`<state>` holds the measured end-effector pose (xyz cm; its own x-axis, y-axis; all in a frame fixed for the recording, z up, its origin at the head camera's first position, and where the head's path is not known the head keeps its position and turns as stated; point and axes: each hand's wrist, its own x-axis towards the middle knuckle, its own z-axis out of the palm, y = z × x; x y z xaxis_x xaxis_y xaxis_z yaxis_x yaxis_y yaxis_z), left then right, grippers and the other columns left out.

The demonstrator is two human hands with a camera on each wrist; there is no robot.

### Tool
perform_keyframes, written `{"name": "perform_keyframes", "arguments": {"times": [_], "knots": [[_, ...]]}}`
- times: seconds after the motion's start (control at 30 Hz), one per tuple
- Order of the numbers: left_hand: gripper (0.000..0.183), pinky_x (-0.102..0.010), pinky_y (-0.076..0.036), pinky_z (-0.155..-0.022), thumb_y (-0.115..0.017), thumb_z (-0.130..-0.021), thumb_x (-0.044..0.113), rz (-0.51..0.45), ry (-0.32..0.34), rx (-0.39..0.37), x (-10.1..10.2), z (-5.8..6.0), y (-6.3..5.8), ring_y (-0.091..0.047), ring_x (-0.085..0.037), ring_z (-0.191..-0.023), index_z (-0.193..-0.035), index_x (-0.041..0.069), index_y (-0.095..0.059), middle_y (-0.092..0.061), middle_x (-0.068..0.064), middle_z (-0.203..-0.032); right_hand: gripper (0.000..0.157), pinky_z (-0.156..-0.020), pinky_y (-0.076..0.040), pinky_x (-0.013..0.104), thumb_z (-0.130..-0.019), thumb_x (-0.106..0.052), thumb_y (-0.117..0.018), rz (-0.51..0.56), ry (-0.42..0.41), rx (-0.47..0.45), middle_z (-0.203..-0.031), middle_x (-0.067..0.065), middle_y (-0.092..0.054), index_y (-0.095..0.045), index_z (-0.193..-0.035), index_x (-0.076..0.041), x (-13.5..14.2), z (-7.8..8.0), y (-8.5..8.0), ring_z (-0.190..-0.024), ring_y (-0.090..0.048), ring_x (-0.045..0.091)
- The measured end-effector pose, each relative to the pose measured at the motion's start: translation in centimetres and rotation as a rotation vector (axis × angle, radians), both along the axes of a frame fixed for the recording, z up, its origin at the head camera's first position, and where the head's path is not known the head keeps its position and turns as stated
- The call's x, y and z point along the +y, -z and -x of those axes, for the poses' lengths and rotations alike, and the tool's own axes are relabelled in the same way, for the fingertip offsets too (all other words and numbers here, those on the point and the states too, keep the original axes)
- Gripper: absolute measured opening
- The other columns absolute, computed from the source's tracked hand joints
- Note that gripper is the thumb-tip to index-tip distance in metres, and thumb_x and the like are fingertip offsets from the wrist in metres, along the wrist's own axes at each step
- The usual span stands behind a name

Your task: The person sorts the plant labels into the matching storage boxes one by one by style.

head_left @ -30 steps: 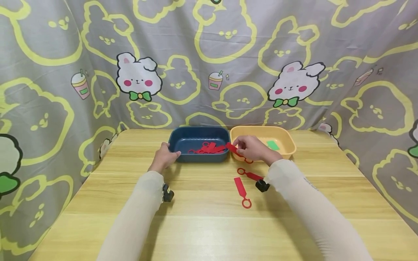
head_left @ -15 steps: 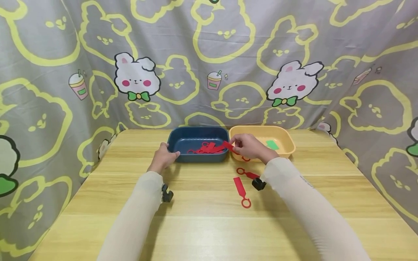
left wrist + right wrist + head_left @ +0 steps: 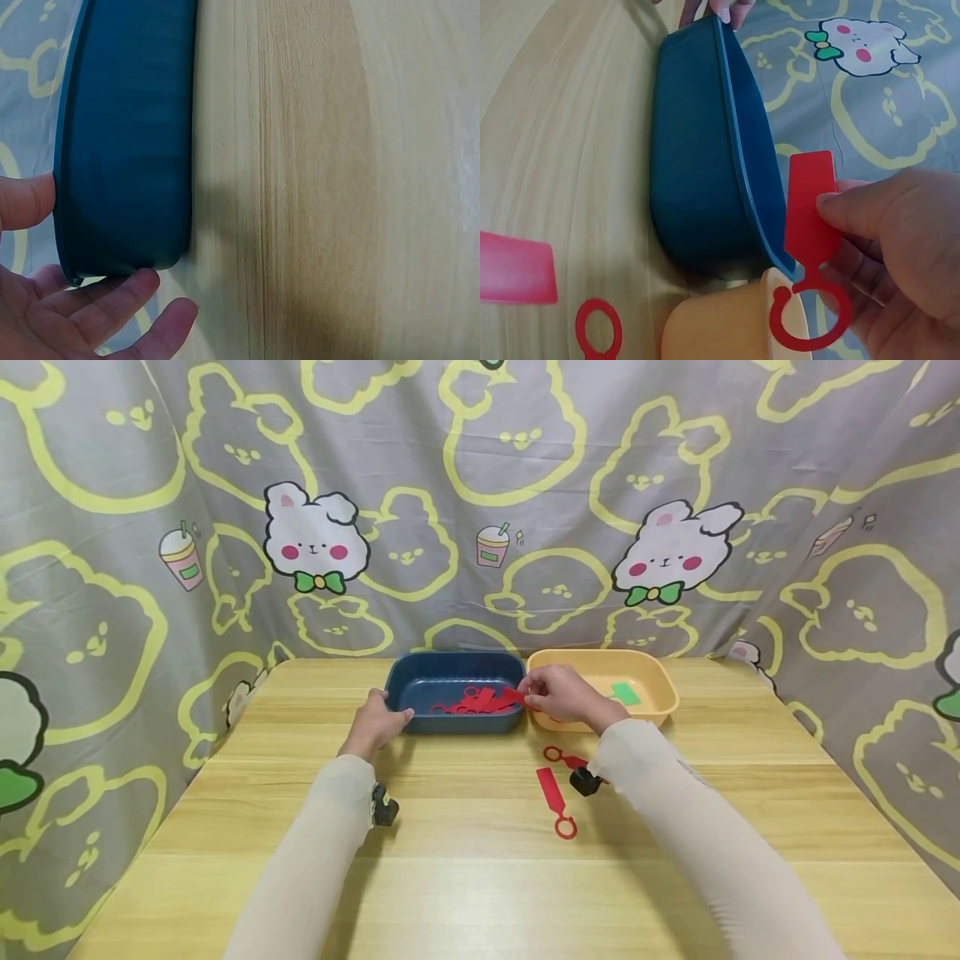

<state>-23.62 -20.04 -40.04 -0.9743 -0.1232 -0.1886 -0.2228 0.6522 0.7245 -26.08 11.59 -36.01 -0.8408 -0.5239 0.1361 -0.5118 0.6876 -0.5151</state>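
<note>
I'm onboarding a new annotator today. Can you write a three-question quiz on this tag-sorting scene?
1. True or false: the right hand pinches a red tag over the blue bin.
2. What does the left hand rest on? A) orange bin B) blue bin C) table
3. How many red tags lie on the table?

Key: 1 true. 2 B. 3 two.

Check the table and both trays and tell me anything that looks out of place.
Two red tags lie loose on the table in front of the trays, while the other red ones sit in the blue tray. The yellow tray holds one green piece. Nothing looks spilled or damaged.
</note>
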Motion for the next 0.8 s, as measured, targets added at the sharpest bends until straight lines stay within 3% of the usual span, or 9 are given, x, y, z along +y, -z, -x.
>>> {"name": "perform_keyframes", "arguments": {"times": [0.33, 0.6, 0.8], "knots": [[0.072, -0.049, -0.039, -0.098, -0.059, -0.096, 0.031, 0.008, -0.003, 0.011, 0.1, -0.1, 0.2, -0.045, -0.038, -0.118, -0.148, -0.002, -0.022, -0.037, -0.033, -0.142, 0.004, -0.073, -0.053, 0.035, -0.089, -0.008, -0.071, 0.119, 0.079, 0.174, -0.085, 0.005, -0.071, -0.071, -0.090, -0.004, -1.5, 0.0, -0.4, -0.076, -0.064, 0.018], [0.072, -0.052, -0.034, -0.104, -0.059, -0.096, 0.030, 0.000, -0.001, -0.002, -0.1, 0.1, 0.1, -0.042, -0.039, -0.126, -0.149, -0.002, -0.021, -0.036, -0.032, -0.144, 0.004, -0.075, -0.054, 0.036, -0.088, -0.001, -0.070, 0.107, 0.009, 0.161, -0.085, 0.006, -0.070, -0.071, -0.091, -0.002, -1.1, -0.2, 0.0, -0.079, -0.066, 0.019], [0.073, -0.052, -0.033, -0.104, -0.059, -0.096, 0.031, 0.000, 0.006, 0.007, -0.2, 0.1, 0.1, -0.041, -0.040, -0.128, -0.149, -0.002, -0.021, -0.035, -0.033, -0.144, 0.005, -0.076, -0.053, 0.035, -0.088, -0.003, -0.070, 0.083, -0.022, 0.101, -0.083, 0.003, -0.068, -0.070, -0.093, -0.002, -0.1, -0.5, 0.6, -0.077, -0.063, 0.017]]}}
